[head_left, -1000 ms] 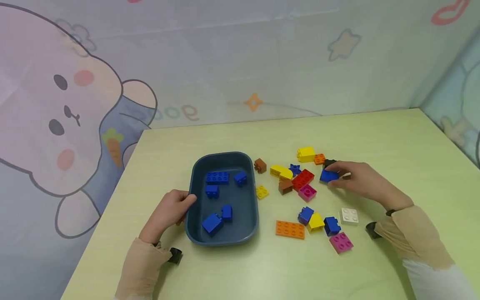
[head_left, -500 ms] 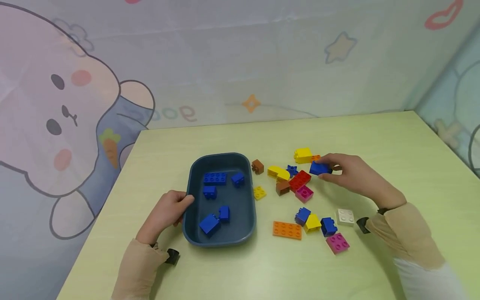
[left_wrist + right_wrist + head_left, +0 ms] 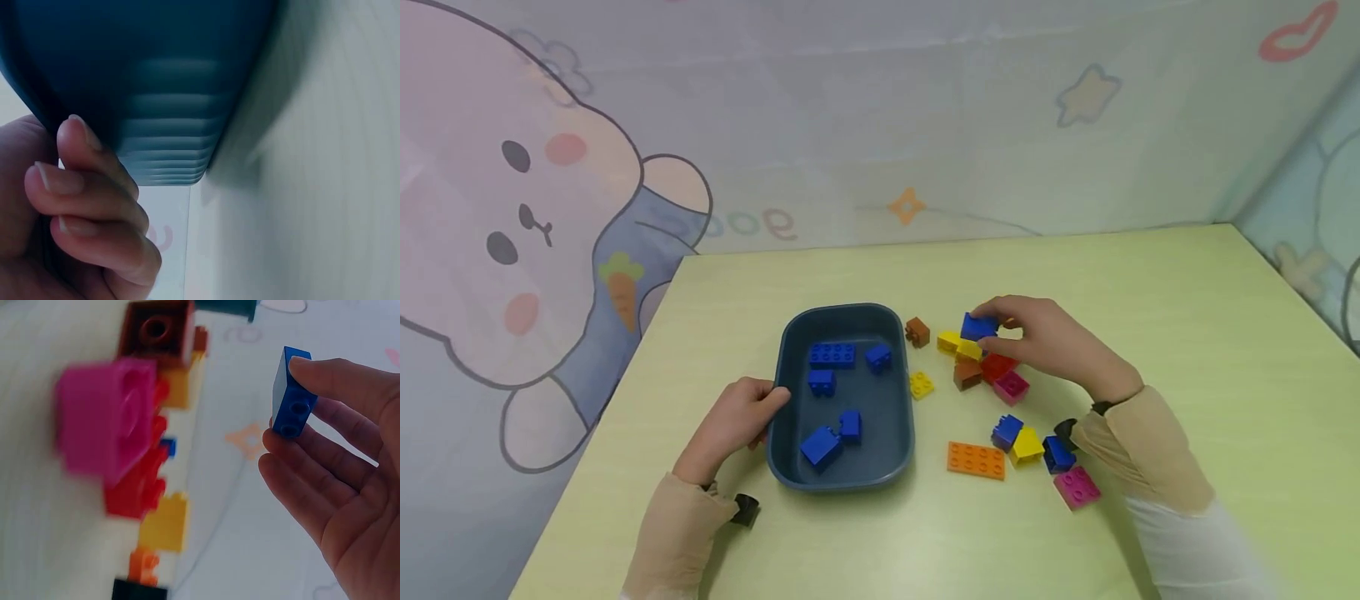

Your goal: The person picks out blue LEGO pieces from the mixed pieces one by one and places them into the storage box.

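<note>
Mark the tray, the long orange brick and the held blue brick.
Tray (image 3: 882, 421), head view: bare inner floor.
Long orange brick (image 3: 976, 460), head view: studded top.
Held blue brick (image 3: 294, 399), right wrist view: studded face.

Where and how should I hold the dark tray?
Probably pinch the tray at its long left rim, from the left, thumb over, fingers outside: the raised wall suits that, the left hand grips there, and a yellow brick crowds the right side.

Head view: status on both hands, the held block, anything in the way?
Left hand gripping tray rim. Right hand pinching blue block, raised, outside tray. Brown brick on table between block and tray; tray top uncovered.
</note>
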`<action>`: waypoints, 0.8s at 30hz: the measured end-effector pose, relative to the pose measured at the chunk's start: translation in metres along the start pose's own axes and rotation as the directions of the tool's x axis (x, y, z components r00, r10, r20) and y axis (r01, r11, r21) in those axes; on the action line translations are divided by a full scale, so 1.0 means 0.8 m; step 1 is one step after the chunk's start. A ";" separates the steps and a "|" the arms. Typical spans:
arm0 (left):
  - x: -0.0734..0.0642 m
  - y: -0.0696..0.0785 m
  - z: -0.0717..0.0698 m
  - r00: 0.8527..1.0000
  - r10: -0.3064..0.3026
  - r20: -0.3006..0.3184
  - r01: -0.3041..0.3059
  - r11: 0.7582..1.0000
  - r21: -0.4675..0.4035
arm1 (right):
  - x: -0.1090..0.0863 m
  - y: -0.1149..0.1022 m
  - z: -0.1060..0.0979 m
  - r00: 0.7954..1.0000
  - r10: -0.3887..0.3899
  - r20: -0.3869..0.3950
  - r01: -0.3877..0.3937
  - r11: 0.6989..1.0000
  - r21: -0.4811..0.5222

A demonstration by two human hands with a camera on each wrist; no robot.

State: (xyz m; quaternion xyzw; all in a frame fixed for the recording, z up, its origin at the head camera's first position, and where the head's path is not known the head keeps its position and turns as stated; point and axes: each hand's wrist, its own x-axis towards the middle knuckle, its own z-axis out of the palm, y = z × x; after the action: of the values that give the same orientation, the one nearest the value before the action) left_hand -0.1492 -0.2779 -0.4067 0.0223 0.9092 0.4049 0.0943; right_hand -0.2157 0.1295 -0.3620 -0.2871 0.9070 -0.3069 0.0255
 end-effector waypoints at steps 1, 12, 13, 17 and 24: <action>0.000 0.000 0.000 1.000 -0.003 -0.003 0.003 1.000 -0.001 | 0.006 -0.006 0.002 1.000 -0.012 -0.001 0.012 1.000 0.004; 0.000 -0.001 -0.001 1.000 0.008 -0.002 -0.008 1.000 0.004 | 0.047 -0.072 0.024 0.980 -0.196 -0.020 0.196 0.980 0.022; 0.000 -0.001 -0.001 1.000 0.009 -0.002 -0.008 1.000 0.006 | 0.049 -0.079 0.025 0.978 -0.207 -0.019 0.208 0.978 0.021; 0.001 -0.002 -0.002 1.000 0.016 -0.002 -0.016 1.000 0.014 | 0.054 -0.098 0.029 0.972 -0.234 -0.012 0.234 0.971 0.040; 0.001 -0.004 -0.002 0.999 0.033 -0.006 -0.033 0.999 0.023 | 0.062 -0.115 0.043 0.973 -0.228 0.027 0.226 0.972 0.061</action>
State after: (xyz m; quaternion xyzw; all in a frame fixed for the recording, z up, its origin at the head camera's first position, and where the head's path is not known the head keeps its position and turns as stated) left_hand -0.1499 -0.2807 -0.4080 0.0369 0.9135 0.3963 0.0843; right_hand -0.2031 0.0245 -0.3305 -0.3933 0.8585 -0.3288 0.0138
